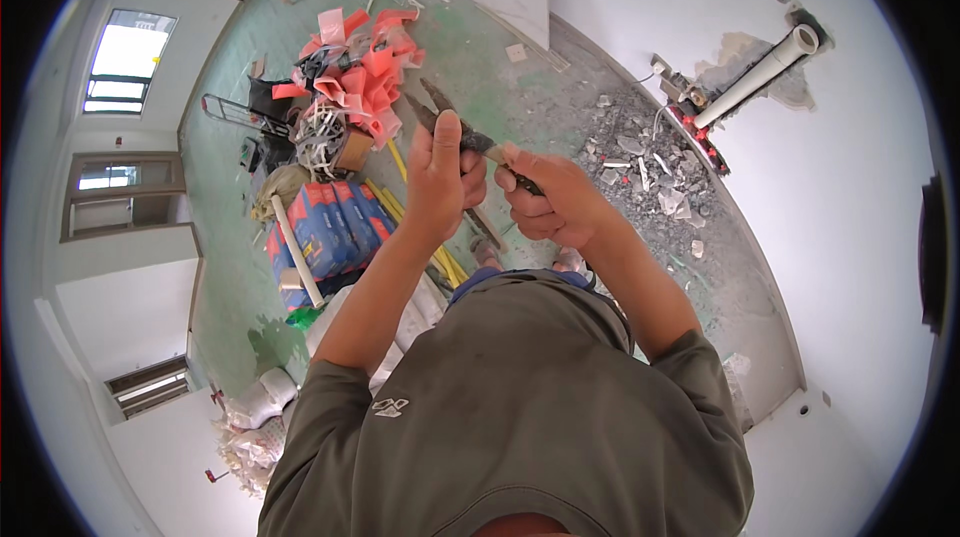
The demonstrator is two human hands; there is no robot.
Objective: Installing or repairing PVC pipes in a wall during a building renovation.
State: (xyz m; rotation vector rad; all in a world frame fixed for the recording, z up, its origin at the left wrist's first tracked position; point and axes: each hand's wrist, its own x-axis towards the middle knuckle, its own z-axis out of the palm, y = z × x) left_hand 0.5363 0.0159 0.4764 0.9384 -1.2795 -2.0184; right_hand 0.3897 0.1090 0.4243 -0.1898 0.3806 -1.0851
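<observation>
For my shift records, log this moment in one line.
left hand: gripping dark tool | right hand: gripping dark handle | floor: rubble, pink scraps

Rough matt tool (479,143), smooth plastic wall pipe (755,78)

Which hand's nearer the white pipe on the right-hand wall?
Right. In the head view, the right hand is left of and below the white pipe, not touching it; the left hand is farther left, beyond the right one.
</observation>
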